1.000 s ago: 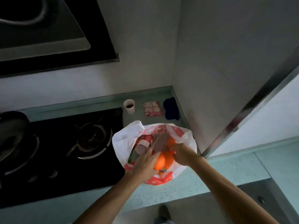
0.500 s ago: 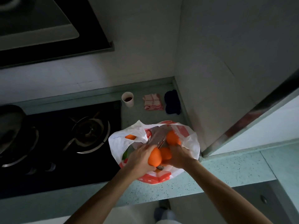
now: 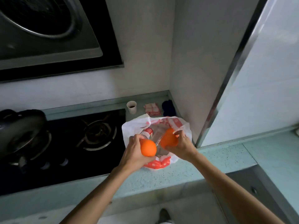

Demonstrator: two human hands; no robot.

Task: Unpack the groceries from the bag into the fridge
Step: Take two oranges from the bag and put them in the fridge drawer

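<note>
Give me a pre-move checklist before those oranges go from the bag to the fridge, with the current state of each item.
1. Left hand wrapped around a round orange fruit: ok.
2. Right hand gripping the second orange fruit: ok.
3. Both fruits lifted above the white and red plastic bag: ok.
4. Bag resting on the pale green speckled counter, not dragged along: ok.
5. Fridge door open: cannot tell.
6. Small white cup behind the bag, upright and apart: ok.
</note>
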